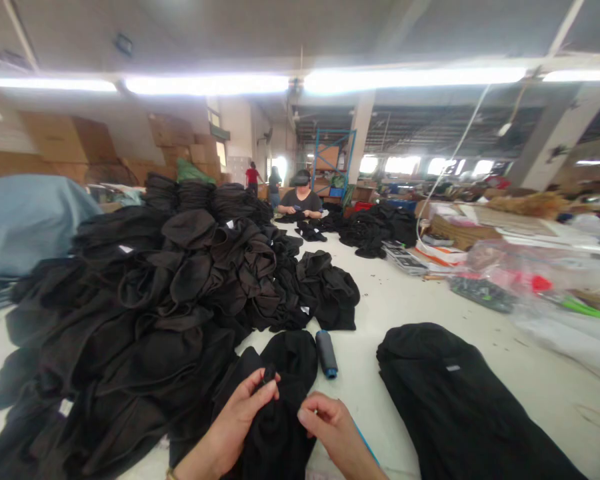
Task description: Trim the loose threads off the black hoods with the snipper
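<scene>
My left hand [235,420] pinches a small black tab of fabric [269,375] between thumb and fingers, above a black garment [280,407] lying on the white floor. My right hand [327,427] hovers at the garment's right edge, its thumb and fingertips close together. Whether those fingers hold a fine thread is too small to tell. A dark thread cone with a blue base [327,353] lies just beyond my hands. A large heap of black garments [145,320] rises to the left, and another black garment [455,393] lies to the right.
A seated co-worker [301,200] handles black cloth among more piles at the back. Plastic bags [535,287] and cardboard sheets [460,227] lie to the right. A blue-grey sheet [25,220] and stacked cartons [55,140] stand at the left.
</scene>
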Demonstrator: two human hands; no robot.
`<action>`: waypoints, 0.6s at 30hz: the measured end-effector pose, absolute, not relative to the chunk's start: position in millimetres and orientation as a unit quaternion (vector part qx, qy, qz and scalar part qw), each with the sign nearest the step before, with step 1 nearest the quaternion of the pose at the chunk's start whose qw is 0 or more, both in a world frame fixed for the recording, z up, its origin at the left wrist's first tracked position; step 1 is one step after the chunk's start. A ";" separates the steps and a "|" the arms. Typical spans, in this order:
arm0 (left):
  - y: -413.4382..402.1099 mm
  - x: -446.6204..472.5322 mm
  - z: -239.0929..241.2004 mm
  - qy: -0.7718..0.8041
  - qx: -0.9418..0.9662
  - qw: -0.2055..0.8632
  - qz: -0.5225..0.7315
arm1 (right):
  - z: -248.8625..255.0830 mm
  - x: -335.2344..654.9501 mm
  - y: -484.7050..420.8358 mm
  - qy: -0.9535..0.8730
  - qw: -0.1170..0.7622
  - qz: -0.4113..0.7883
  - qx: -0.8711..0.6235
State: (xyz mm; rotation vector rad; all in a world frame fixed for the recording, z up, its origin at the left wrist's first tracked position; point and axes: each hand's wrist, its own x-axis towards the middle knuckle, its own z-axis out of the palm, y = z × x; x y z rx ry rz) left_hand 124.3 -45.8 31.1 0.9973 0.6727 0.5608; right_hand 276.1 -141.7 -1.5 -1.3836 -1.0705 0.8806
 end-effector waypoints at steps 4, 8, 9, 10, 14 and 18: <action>-51.9 133.1 31.1 0.287 0.395 0.826 0.282 | 5.9 267.0 -131.0 -0.251 0.720 0.508 -0.401; -58.9 140.0 25.0 0.262 0.360 0.853 0.273 | 16.8 261.4 -115.8 -0.070 0.783 0.588 -0.191; -60.1 141.1 24.0 0.258 0.351 0.856 0.277 | 17.6 261.0 -113.2 -0.052 0.788 0.592 -0.161; -61.0 141.8 23.3 0.257 0.342 0.859 0.280 | 17.5 261.1 -111.3 -0.040 0.793 0.591 -0.142; -63.1 140.4 21.5 0.262 0.309 0.874 0.270 | 9.8 266.2 -110.0 -0.047 0.793 0.573 -0.199; -66.2 139.1 17.0 0.268 0.291 0.885 0.247 | 1.4 274.9 -112.0 -0.062 0.788 0.549 -0.272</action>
